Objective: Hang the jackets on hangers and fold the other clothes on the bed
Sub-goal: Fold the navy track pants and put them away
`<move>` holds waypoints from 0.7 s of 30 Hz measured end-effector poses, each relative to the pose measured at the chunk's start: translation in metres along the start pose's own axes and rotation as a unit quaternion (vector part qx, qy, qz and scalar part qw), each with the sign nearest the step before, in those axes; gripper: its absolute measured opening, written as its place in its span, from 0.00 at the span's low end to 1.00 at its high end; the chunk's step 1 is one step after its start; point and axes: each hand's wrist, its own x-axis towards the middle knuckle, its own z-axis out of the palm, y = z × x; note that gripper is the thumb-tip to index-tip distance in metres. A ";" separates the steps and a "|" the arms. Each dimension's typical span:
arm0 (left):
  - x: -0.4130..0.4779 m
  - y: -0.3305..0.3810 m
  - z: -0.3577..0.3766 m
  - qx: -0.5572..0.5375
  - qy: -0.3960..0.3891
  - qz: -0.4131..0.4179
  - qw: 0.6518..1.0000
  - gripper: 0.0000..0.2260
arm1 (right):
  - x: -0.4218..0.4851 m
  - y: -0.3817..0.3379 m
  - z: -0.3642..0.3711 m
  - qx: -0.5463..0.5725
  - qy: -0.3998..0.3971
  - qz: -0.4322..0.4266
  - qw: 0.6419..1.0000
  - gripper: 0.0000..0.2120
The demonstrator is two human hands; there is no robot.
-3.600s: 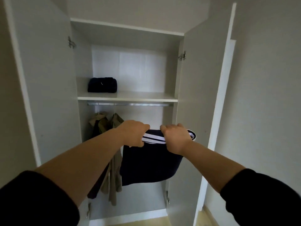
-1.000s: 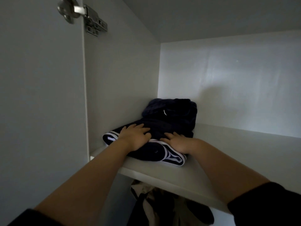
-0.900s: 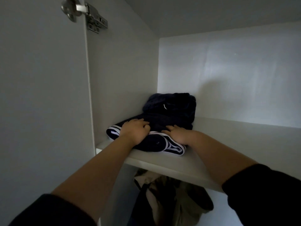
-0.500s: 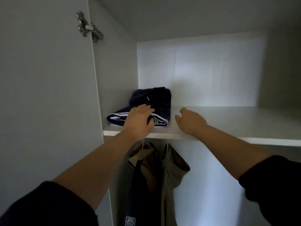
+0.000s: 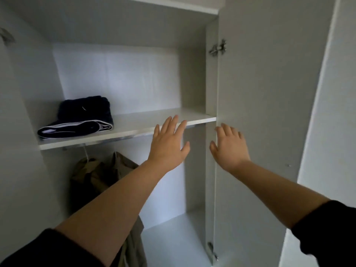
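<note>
Here, our left hand [image 5: 167, 145] and right hand [image 5: 230, 149] hover spread near the shelf [image 5: 146, 120] edge; folded clothes [image 5: 82, 114] lie leftward, jackets [image 5: 92, 176] below.

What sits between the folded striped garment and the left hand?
Head view: only bare white shelf between the striped garment and the left hand.

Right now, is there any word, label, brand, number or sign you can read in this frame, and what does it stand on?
No readable text anywhere in this frame.
dark folded garment on the shelf: one small white mark, too small to read as letters or a brand.
striped folded garment in front of it: white stripes only, no lettering.
hanging jackets below the shelf: no label in view.
</note>
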 end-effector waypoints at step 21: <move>-0.235 0.658 -0.120 -0.225 -0.028 0.408 0.885 0.28 | -0.560 0.365 -0.391 -0.260 0.011 0.387 0.885 0.28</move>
